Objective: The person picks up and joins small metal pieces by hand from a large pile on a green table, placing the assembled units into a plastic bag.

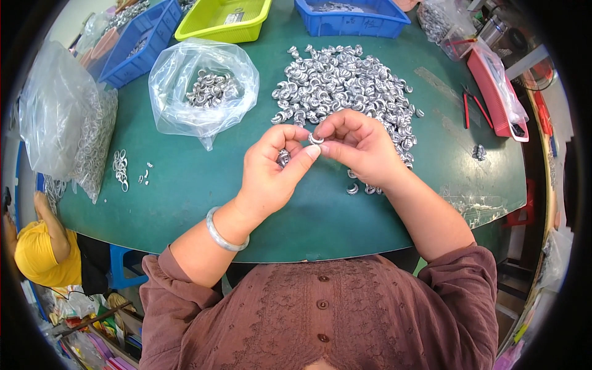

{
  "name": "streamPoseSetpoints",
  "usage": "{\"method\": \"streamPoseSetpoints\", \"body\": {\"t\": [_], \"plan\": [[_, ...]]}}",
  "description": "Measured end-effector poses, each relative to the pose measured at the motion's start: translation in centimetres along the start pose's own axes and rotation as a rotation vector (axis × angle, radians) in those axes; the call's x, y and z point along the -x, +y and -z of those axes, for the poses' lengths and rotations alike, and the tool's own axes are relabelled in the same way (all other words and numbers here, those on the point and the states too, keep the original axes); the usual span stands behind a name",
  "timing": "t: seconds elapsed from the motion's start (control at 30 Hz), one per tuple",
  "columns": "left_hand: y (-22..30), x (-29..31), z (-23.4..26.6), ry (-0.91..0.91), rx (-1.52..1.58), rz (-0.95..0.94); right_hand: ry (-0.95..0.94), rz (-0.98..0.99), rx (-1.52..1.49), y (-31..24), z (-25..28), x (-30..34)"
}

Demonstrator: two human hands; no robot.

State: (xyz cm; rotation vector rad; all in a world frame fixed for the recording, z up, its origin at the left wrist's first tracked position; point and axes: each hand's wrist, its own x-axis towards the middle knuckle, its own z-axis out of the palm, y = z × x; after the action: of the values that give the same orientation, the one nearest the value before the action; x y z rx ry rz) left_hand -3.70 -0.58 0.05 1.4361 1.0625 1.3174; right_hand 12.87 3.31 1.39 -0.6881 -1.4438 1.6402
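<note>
Between my fingertips, over the near edge of a large pile, is a small curved silver metal piece (315, 140). My left hand (265, 169) pinches it by thumb and forefinger, with more silver metal pieces (283, 158) tucked in its curled fingers. On the other side, my right hand (364, 148) has its thumb and forefinger closed at the same piece. Similar crescent-shaped metal pieces (336, 80) form the pile just beyond. Left of it, an open clear plastic bag (168, 114) contains a smaller heap of silver pieces (213, 90).
Several metal rings (120, 169) lie at left, beside a tall plastic bag (52, 117) of rings. Blue (351, 26) and yellow-green trays (219, 32) line the far side. Red-handled pliers (476, 106) and a pink basket (493, 86) are at right. A person in yellow (49, 253) sits at left.
</note>
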Motion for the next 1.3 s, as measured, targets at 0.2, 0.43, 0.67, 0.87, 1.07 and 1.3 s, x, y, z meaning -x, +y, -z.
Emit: {"method": "streamPoseSetpoints", "body": {"t": [0.2,0.43,0.67,0.87,1.07,1.3], "plan": [[-0.1,-0.3,0.3,-0.045,0.074,0.136,0.023,0.320,0.523,0.4,-0.1,0.2],[0.2,-0.4,0.1,-0.016,0.228,0.153,0.058,0.364,0.363,0.9,-0.2,0.0],[-0.1,-0.5,0.0,-0.006,0.211,0.124,0.055,0.392,0.399,1.0,-0.1,0.0],[0.2,-0.7,0.2,-0.026,0.361,0.347,0.060,0.415,0.528,0.7,0.0,0.1],[-0.4,-1.1,0.9,-0.049,0.738,0.547,0.235,0.443,0.596,0.1,1.1,-0.5],[-0.7,-1.5,1.8,-0.133,0.949,0.609,0.225,0.451,1.106,-0.3,2.8,-1.0]]}}
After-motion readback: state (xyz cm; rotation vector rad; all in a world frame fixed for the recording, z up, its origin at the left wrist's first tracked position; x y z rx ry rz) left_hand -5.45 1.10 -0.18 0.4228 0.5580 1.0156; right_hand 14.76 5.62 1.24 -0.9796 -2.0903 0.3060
